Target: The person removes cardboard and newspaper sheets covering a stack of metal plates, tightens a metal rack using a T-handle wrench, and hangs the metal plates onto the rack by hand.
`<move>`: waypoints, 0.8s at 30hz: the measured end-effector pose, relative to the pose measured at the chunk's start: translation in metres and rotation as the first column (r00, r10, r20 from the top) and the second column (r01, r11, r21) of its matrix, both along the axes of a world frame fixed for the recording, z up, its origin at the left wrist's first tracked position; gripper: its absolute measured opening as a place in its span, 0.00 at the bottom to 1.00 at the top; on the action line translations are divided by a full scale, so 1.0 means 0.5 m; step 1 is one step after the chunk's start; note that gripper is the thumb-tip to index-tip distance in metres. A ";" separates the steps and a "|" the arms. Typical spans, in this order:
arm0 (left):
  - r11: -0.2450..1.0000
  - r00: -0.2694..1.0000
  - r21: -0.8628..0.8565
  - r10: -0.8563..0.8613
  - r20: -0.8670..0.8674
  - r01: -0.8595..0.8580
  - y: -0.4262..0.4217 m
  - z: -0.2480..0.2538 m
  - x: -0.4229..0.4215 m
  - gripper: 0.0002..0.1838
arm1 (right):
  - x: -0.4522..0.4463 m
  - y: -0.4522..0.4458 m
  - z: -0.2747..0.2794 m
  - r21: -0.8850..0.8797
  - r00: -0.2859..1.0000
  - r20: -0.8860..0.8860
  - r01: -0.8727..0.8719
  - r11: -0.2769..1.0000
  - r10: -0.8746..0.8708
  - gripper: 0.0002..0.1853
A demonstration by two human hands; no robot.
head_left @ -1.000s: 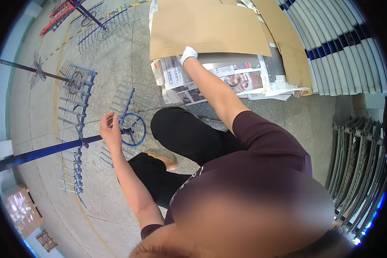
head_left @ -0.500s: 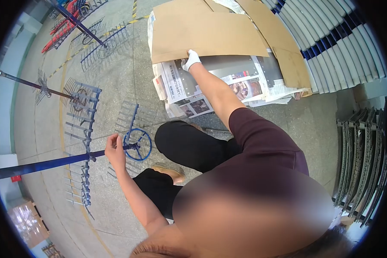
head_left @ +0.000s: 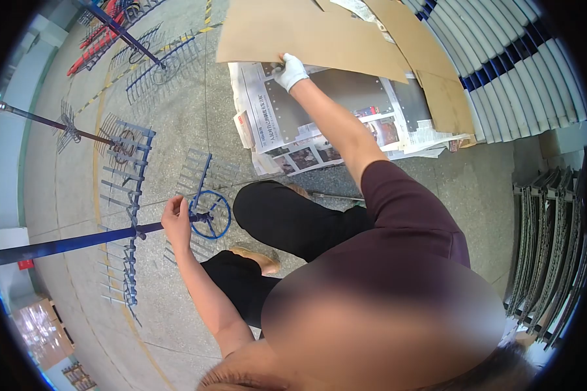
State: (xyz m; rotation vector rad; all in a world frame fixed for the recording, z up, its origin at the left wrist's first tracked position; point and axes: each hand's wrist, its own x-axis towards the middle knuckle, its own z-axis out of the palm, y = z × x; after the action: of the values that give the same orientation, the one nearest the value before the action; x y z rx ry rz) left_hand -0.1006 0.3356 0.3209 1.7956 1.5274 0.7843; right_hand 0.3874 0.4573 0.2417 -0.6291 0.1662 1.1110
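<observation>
My right hand [head_left: 291, 72], in a white glove, grips the near edge of a large brown cardboard sheet [head_left: 306, 32] at the top of the view. Under that sheet shows a flat grey panel [head_left: 346, 91] with small dots along its edge, lying over printed newspaper [head_left: 261, 117]. Bare and loosely bent, my left hand [head_left: 176, 218] hangs over the floor at the left, with nothing visible in it. A dark blue pole [head_left: 72, 245] passes behind this hand; whether they touch I cannot tell.
A blue ring-shaped base [head_left: 210, 215] stands near my feet. Racks with many prongs [head_left: 137, 182] stand on the left floor. White slatted panels [head_left: 502, 58] line the upper right, and dark stacked frames [head_left: 544, 247] stand at the right. More cardboard [head_left: 440, 98] lies beside the newspaper.
The cardboard's near edge has moved up and away with my right hand, exposing more of the grey panel and newspaper. My left hand has hardly moved.
</observation>
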 end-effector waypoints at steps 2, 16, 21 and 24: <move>0.999 0.997 -0.052 0.006 0.073 -0.003 0.010 -0.015 0.003 0.11 | -0.051 -0.100 0.072 0.125 0.996 0.065 -0.068 0.990 0.061 0.07; 0.782 0.072 -0.169 0.158 0.985 0.599 0.018 0.101 0.426 0.37 | -0.059 -0.772 0.282 0.054 0.700 0.648 -0.435 0.899 0.300 0.29; 0.682 0.180 -0.372 0.337 0.924 0.630 0.048 -0.007 0.522 0.29 | 0.069 -0.856 0.335 -0.172 0.464 0.801 -0.424 0.889 0.377 0.31; 0.666 0.142 -0.395 0.401 0.905 0.633 0.024 -0.061 0.561 0.24 | 0.164 -0.917 0.364 -0.372 0.294 0.844 -0.283 0.884 0.449 0.29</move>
State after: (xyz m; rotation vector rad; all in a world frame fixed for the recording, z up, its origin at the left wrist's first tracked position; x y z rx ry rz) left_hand 0.1797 0.3477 0.2903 0.3524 0.4610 0.7791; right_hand 0.4694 -0.0011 0.4236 -1.4180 -0.9606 1.0232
